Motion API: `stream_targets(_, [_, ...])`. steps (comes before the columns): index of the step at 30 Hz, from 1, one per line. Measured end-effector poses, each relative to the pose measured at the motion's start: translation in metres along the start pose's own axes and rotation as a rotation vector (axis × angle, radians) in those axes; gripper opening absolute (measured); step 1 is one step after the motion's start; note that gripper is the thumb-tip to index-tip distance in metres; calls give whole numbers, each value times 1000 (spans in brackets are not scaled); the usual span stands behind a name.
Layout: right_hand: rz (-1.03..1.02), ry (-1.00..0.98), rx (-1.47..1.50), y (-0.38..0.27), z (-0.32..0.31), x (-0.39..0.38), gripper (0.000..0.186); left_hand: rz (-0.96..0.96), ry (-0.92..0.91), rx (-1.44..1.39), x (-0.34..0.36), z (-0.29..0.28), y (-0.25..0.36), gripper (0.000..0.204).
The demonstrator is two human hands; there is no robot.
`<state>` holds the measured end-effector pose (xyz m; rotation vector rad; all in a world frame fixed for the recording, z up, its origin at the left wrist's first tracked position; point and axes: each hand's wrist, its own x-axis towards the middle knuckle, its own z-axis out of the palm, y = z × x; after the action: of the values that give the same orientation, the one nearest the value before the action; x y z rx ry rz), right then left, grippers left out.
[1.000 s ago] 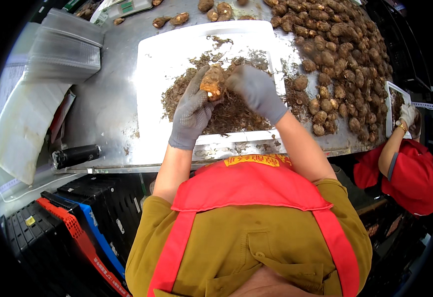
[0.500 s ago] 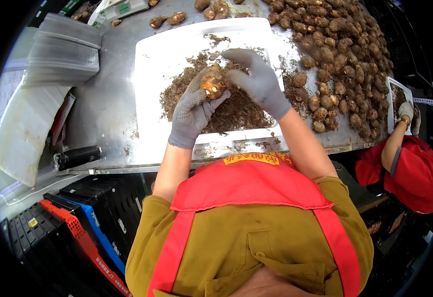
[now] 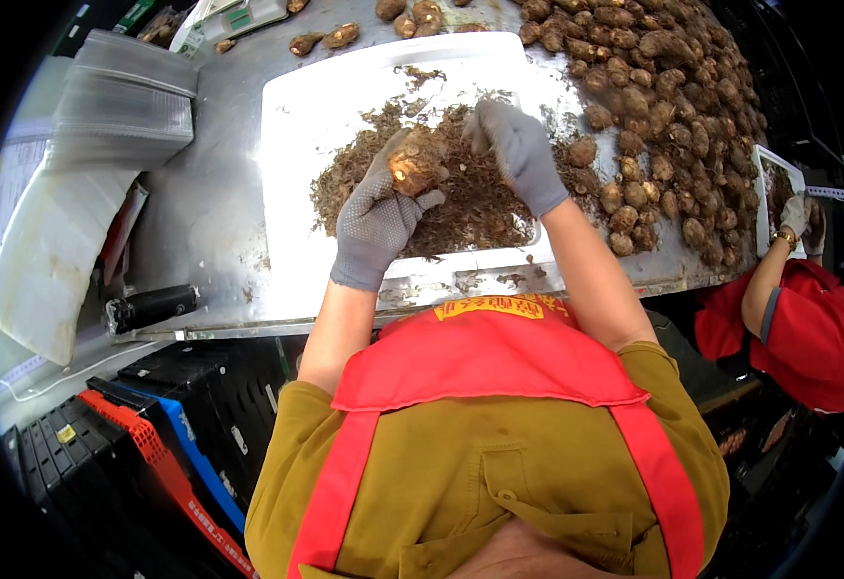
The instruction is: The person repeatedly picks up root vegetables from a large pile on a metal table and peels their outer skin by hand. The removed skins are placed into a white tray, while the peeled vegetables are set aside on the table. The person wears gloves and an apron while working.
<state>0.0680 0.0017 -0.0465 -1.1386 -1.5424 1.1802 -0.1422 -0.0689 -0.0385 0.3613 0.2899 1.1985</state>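
Observation:
A brown, fibrous taro (image 3: 416,162) with pale cut spots is held in my left hand (image 3: 373,217), which wears a grey dotted glove. My left fingers wrap round it from below and the side. My right hand (image 3: 516,154), in a grey glove too, is to the right of the taro and apart from it. Its fingers are curled together; whether anything is pinched in them is hidden. Both hands are above a white tray (image 3: 291,125), where a heap of brown taro fibres (image 3: 465,212) lies.
A large pile of taros (image 3: 677,106) covers the table's right side. Several more taros (image 3: 342,36) and a scale (image 3: 238,19) are at the back. Clear plastic containers (image 3: 132,101) stand at left. Another person's gloved hand (image 3: 794,214) is over a second tray at far right.
My right hand has moved off the taro to the right, and its spread fingers have curled in. My left hand keeps its hold on the taro in nearly the same place.

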Motion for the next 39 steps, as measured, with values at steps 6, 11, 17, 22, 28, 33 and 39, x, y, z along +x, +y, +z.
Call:
stream_targets(6, [-346,-53,-539,-27,34,-28,33,36,176,339,1,-10,-6,55])
stream_targets(11, [-364,-13,-491,-15,31,-18,28,19,118,252,4,-9,0,54])
stream_targets(17, [-122,43,-68,-21,17,-6,40,16,98,153,3,-11,-2,51])
stream_targets(22, [-528,16,-237,-26,42,-11,36,3,248,97,5,-4,-12,48])
stream_targets(28, [-390,167,-306,-19,32,8,22,-114,113,68,3,-19,-11,54])
stream_targets(33, [-79,-29,-482,-7,0,8,36,-105,267,225,6,-10,-5,64])
stream_targets(39, [-334,39,-462,-26,23,-4,42,-99,261,294,8,-12,-2,66])
